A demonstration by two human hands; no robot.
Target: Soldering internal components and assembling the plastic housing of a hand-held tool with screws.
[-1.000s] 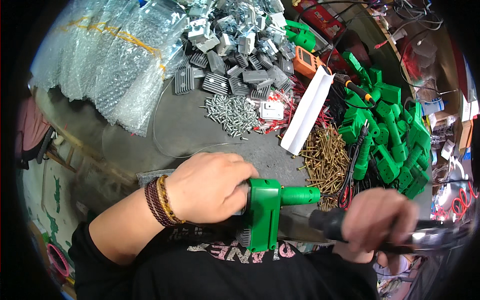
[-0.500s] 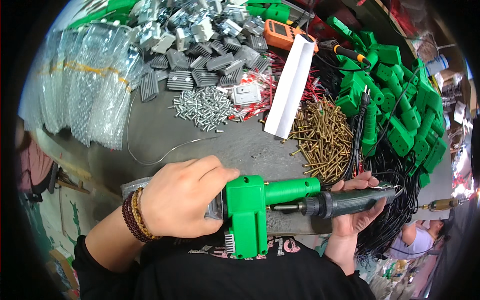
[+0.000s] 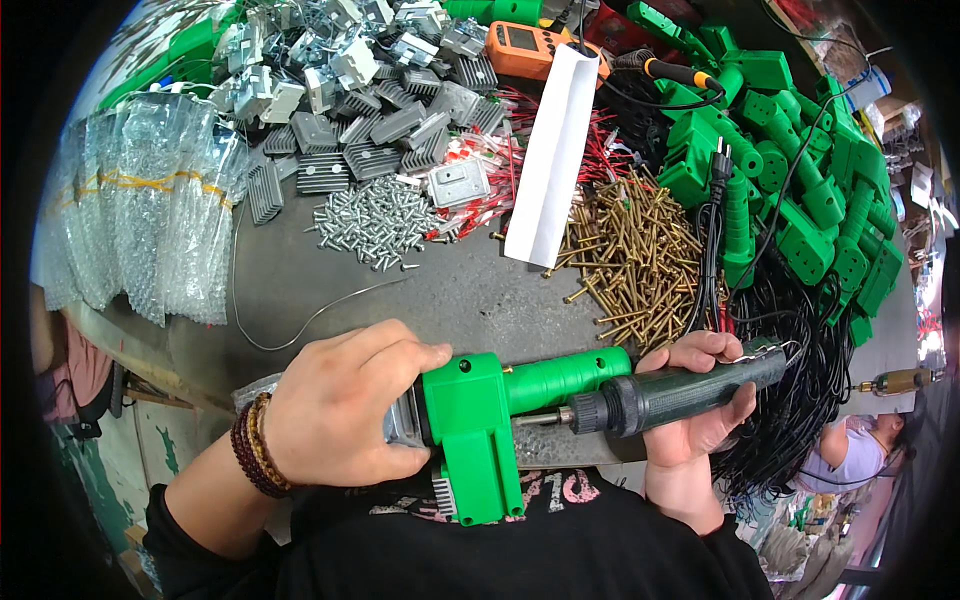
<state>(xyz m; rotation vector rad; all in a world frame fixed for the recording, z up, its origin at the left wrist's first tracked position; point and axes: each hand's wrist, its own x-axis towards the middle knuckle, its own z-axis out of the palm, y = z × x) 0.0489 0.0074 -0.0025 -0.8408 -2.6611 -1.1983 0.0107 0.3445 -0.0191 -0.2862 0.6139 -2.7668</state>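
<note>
Above my lap, my left hand (image 3: pixel 350 400) grips a green plastic tool housing (image 3: pixel 475 440) by its left end, where a grey, partly clear piece shows beside my fingers. The housing has a ribbed round handle (image 3: pixel 570 380) pointing right, and a finned edge at its lower left. In my right hand (image 3: pixel 695 410) lies a dark electric screwdriver (image 3: pixel 680 395), held between thumb and fingers. Its metal bit (image 3: pixel 540 418) points left below the handle, the tip at the housing's side. Whether the tip sits in a screw I cannot tell.
Long brass-coloured screws (image 3: pixel 635 255), short silver screws (image 3: pixel 375 220) and grey heat sinks (image 3: pixel 375 160) are heaped beyond my hands. A folded white paper strip (image 3: pixel 550 160) leans by an orange meter (image 3: pixel 525 50). Bubble-wrap bags (image 3: pixel 150 210) lie left; green housings (image 3: pixel 800 180) and black cables (image 3: pixel 800 390) crowd the right.
The whole view has shifted slightly, so table items and hands appear farther left. Both hands keep their grips, and the screwdriver stays against the housing's side at nearly the same angle.
</note>
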